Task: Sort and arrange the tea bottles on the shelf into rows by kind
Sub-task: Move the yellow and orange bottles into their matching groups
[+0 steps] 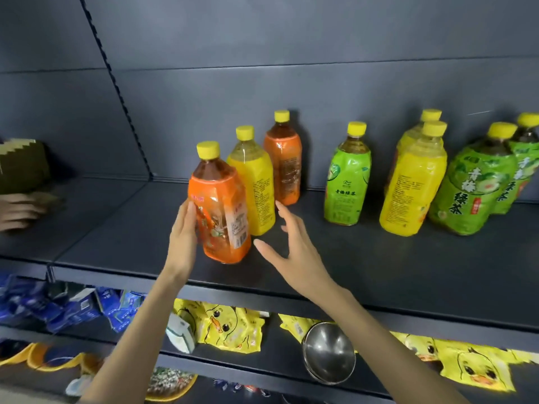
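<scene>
1. Tea bottles stood mixed along the dark shelf (350, 258). Left of centre was the front orange bottle (220, 202), with a yellow bottle (252, 182) just behind it and the back orange bottle (283, 158) deeper in.
2. At centre frame stood a lone green bottle (348, 176). To the right came a yellow pair (412, 188), one behind the other, and a green pair (472, 185) sat at the far right edge.
3. The left hand (183, 228) lay flat on the left side of the front orange bottle, fingers straight, with no wrap showing. The right hand (288, 240) hovered spread and loose just right of it, touching nothing.
4. The step looked like gathering the oranges together, so that front bottle probably needed to join its twin.
5. Done well, both hands would have closed round the body below the shoulder.
6. Lifting clear beat sliding, since the yellow bottle stood close enough to get knocked over.
7. The glossy wrap looked slippery, so a firm hold mattered.
8. Setting it down upright beside the back orange bottle would have started a clean row.
</scene>
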Demonstrator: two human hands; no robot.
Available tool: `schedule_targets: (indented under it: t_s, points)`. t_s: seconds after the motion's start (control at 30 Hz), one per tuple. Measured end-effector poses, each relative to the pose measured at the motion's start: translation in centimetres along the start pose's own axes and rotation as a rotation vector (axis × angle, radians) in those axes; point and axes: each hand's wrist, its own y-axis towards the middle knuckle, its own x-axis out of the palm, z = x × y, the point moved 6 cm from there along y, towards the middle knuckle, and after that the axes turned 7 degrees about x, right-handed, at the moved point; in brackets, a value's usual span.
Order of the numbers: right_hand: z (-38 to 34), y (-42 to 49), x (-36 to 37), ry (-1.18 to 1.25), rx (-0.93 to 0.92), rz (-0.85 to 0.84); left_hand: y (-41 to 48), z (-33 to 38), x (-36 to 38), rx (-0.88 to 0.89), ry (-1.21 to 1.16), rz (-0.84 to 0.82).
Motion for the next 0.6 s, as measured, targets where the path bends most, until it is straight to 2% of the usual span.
schedule_targets:
  t_s: [0.13, 0.27, 0.3, 0.4, 0.43, 0.5, 0.6]
  points:
    - [0.3, 1.5, 0.9, 0.122, -0.002, -0.032, -1.2, 0.3, 2.5, 0.018, -0.077, -0.097]
    - [2.0, 1.7, -1.4, 0.269, 0.014, 0.113, -2.3, 0.9, 6.0, -0.024, -0.141, -0.373]
    - [2.6, 1.6, -2.5, 0.282, 0.024, 0.162, -1.8, 1.3, 6.2, 0.02, -0.154, -0.36]
    - [4.3, 0.8, -5.6, 0.296, 0.057, 0.219, 1.8, 1.9, 4.7, 0.133, -0.193, -0.07]
    - [4.9, 0.7, -6.5, 0.307, 0.069, 0.223, 3.3, 1.8, 4.3, 0.152, -0.141, -0.03]
    - [5.7, 0.5, -8.0, 0.318, 0.09, 0.23, 6.3, 0.9, 4.5, 0.161, -0.049, -0.102]
    - [6.3, 0.6, -9.6, 0.306, 0.106, 0.26, 8.7, -0.9, 5.8, 0.084, -0.061, -0.29]
